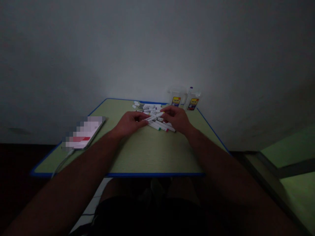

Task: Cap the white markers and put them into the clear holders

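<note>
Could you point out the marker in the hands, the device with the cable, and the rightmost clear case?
Held marker (152, 118): head view, on its white barrel.
Device (85, 132): head view, on its screen.
Clear case (193, 104): head view, on its label.

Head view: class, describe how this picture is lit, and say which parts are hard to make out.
Head view: dim overall, the lap almost black, the pale wall brighter but darkening toward the sides; head view: coarse pixel blocks cover most of the device; head view: the marker between left hand and right hand shows too small for fine detail.
</note>
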Tool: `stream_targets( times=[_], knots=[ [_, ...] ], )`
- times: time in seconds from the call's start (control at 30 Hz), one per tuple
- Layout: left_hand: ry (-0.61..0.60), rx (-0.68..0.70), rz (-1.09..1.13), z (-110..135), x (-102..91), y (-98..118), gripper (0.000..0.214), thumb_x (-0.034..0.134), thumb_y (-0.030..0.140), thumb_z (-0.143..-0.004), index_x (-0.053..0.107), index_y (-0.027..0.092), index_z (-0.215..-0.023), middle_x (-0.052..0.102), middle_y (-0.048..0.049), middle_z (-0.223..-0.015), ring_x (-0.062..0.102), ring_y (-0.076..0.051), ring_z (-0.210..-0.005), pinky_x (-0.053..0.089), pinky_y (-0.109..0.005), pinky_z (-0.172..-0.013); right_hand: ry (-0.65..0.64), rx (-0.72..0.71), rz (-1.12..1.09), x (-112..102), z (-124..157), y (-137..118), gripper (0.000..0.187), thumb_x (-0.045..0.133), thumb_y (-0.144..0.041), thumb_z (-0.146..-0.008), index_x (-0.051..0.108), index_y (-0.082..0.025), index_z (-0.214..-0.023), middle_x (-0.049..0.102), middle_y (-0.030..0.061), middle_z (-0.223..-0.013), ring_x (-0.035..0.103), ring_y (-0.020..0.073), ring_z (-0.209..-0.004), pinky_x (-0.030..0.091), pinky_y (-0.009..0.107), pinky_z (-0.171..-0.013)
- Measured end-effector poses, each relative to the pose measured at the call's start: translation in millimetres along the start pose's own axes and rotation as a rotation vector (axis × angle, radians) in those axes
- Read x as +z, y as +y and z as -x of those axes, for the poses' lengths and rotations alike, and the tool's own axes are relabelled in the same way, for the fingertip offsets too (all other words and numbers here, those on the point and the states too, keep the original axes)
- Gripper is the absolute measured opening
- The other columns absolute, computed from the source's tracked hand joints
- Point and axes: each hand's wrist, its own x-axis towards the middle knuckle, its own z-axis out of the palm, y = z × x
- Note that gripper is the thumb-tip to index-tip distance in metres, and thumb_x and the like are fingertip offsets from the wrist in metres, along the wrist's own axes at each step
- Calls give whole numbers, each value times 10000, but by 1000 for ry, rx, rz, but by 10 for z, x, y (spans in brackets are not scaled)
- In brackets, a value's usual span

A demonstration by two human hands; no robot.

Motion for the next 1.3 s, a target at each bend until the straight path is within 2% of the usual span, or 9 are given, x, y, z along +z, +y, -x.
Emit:
stream_targets(
  times=[0.13, 0.23, 0.37, 0.5, 0.9, 1.07, 1.3],
  knots=[
    [70, -2, -42, -3, -25, 4, 228, 824, 229, -670, 826, 198, -896, 785, -58, -869, 664, -186, -738, 523, -313, -693, 87, 38, -48, -84, -35, 25, 213, 742, -301, -768, 705, -188, -944, 685, -2, -723, 608, 112, -572, 537, 262, -547],
    [123, 4, -78, -7, -41, -7, 239, 810, 218, -678, 826, 196, -915, 782, -65, -878, 640, -177, -708, 500, -302, -645, 132, 62, -75, -133, -55, 46, 205, 742, -295, -764, 694, -193, -936, 683, -9, -717, 609, 108, -569, 544, 257, -550],
    [187, -3, -109, -20, -55, -40, 246, 797, 226, -687, 825, 189, -929, 735, -50, -751, 534, -140, -568, 414, -279, -525, 151, 93, -69, -164, -68, 65, 219, 745, -315, -773, 692, -196, -948, 691, -6, -727, 610, 104, -573, 555, 260, -567],
    [236, 21, -118, -34, -58, -60, 215, 805, 218, -670, 822, 194, -883, 707, -34, -710, 510, -132, -557, 394, -274, -515, 159, 108, -85, -165, -70, 70, 247, 760, -327, -758, 678, -194, -949, 687, -6, -730, 622, 115, -585, 565, 274, -573],
    [227, 59, -268, -37, -76, -101, 331, 738, 244, -741, 804, 168, -1056, 784, -59, -890, 605, -148, -655, 493, -297, -642, 227, 183, -312, -157, -82, -1, 284, 844, -342, -697, 672, -191, -865, 682, -15, -688, 609, 107, -570, 542, 257, -540],
    [213, 72, -291, -25, -70, -114, 330, 705, 250, -769, 801, 188, -1079, 790, -69, -976, 644, -162, -707, 521, -300, -655, 249, 194, -342, -164, -81, -33, 284, 851, -321, -687, 675, -188, -866, 687, -16, -681, 611, 108, -552, 543, 260, -528],
    [240, 54, -309, -41, -66, -107, 277, 704, 217, -749, 782, 175, -1012, 728, -26, -803, 631, -155, -685, 503, -288, -630, 257, 194, -358, -163, -81, -40, 301, 851, -324, -666, 687, -182, -875, 695, -9, -689, 612, 110, -555, 546, 264, -528]
  ],
)
